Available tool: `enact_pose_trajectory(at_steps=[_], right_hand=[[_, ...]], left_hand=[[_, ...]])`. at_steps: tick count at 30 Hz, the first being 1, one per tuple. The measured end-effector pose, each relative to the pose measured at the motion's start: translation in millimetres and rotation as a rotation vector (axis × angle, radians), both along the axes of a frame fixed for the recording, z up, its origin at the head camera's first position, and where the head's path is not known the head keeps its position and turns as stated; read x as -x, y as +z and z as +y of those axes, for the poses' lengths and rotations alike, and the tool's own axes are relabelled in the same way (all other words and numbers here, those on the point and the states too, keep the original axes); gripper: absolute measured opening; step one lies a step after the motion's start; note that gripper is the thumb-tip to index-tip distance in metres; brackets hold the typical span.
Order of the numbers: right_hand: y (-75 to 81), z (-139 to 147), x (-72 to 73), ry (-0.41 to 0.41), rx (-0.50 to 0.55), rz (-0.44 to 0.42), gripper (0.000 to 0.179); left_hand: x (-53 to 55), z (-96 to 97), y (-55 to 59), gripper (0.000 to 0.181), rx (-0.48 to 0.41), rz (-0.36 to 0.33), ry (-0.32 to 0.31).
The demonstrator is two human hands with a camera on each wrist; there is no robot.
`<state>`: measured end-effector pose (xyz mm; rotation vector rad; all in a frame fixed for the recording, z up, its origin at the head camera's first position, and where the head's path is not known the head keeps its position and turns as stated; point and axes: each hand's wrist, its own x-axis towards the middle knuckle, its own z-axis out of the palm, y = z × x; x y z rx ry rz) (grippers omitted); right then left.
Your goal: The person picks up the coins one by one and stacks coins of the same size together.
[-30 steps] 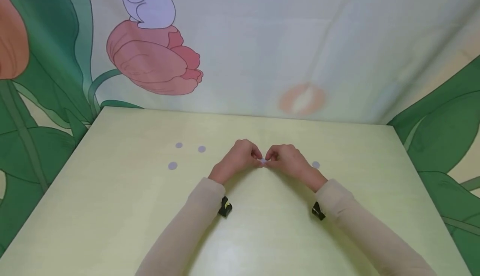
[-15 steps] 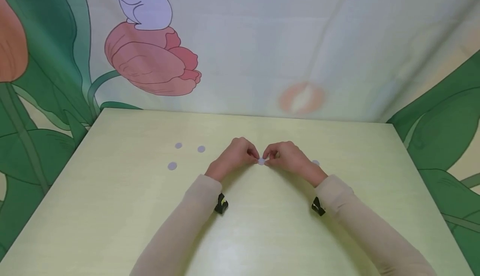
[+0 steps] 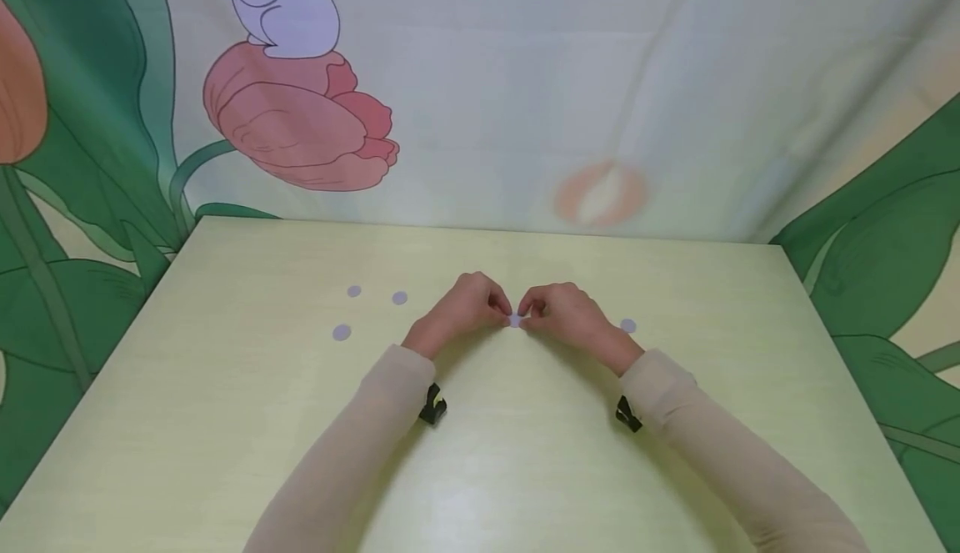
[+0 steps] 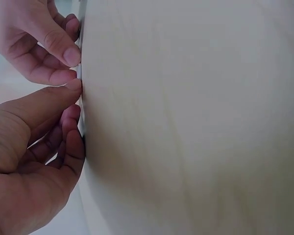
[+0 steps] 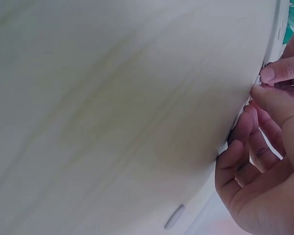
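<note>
The left grip (image 3: 468, 303) and right grip (image 3: 564, 311) are curled nearly closed; by their fingertips a thin, pale-lilac round disc (image 3: 515, 319) is pinched at opposite edges, low at the flat, pale-yellow bench (image 3: 517, 444). It is judged light, easily creased; rim holds are advised.

Beige sleeves, black gear at both wrists

The person wears 2 long sleeves of plain, matte beige fabric. The left sleeve (image 3: 345, 444) is mostly smooth along the forearm; the right sleeve (image 3: 738, 457) shows creases close to its cuff (image 3: 656, 382) and soft folds at the lower edge of the head view. Under the left sleeve's end sits a small black wrist device (image 3: 433, 405), angular in outline, with a yellow-green mark. A 2nd black device (image 3: 628, 414) sits at the right wrist, its details too small to read. Left hand (image 3: 472, 303) and right hand (image 3: 566, 315) are bare.
</note>
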<state>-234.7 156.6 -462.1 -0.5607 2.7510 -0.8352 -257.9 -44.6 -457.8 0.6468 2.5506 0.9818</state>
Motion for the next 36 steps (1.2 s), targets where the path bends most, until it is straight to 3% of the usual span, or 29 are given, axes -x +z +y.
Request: enact_pose_trajectory(at_steps=[9,17,20,30,36], right_hand=[[0.7,-5,2.5,0.035,0.018,0.022,0.008],[-2.7,-3,2.3,0.039,0.042,0.007,0.009],[-1.7,-4,1.6,0.031,0.049,-0.005,0.009],[-5.4,-3,1.2,0.031,0.085,-0.051,0.010],[-7.4,-1,1.7,0.031,0.096,-0.056,0.010]], left_hand=[[2.1,-6.3,0.3,0.005,0.003,-0.016,0.003],[0.6,-17.7,0.0,0.015,-0.032,-0.008,-0.070],[-0.9,-28.0,3.0,0.020,-0.053,0.007,-0.071],[-20.1,-96.2,28.5,0.025,-0.054,0.097,0.048],[-33.0,-148.3,34.4,0.024,0.007,0.149,0.148]])
